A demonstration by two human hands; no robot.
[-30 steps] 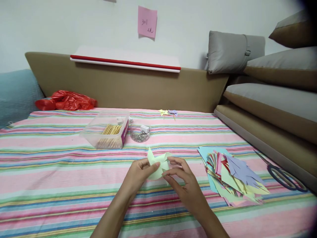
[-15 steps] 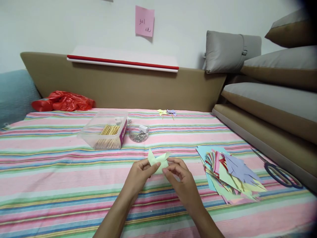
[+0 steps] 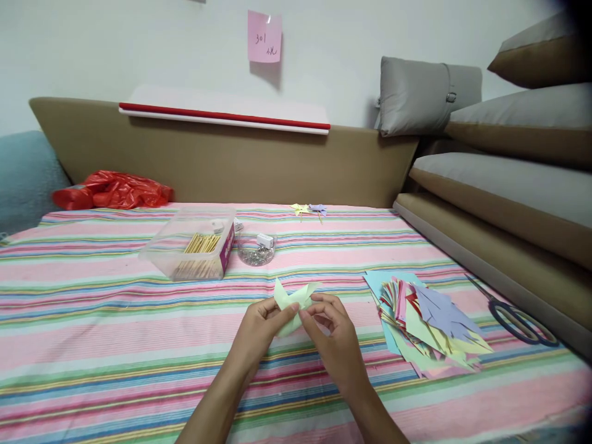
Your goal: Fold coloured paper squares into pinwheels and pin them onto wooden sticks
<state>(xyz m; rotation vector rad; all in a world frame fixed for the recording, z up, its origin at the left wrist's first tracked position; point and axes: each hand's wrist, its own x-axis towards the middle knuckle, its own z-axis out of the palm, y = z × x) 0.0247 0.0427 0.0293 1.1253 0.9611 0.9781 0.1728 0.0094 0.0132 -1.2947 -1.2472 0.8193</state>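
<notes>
A pale green paper pinwheel, with its corners folded inward, is held up between my two hands above the striped cloth. My left hand pinches it from the left, thumb pressed near its middle. From the right, my right hand grips a folded part between thumb and fingers, its thumb tip close to the left thumb. Part of the paper is hidden behind the fingers. To the right of the hands lies a pile of cut coloured paper pieces.
Scissors lie at the far right beside stacked cushions. A clear box holds wooden sticks. Near it stands a round dish of small metal pieces. Two finished pinwheels and a red plastic bag lie at the back.
My right thumb and fingers have moved slightly inward, bringing another corner of the green paper toward its middle. The whole view has shifted a little.
</notes>
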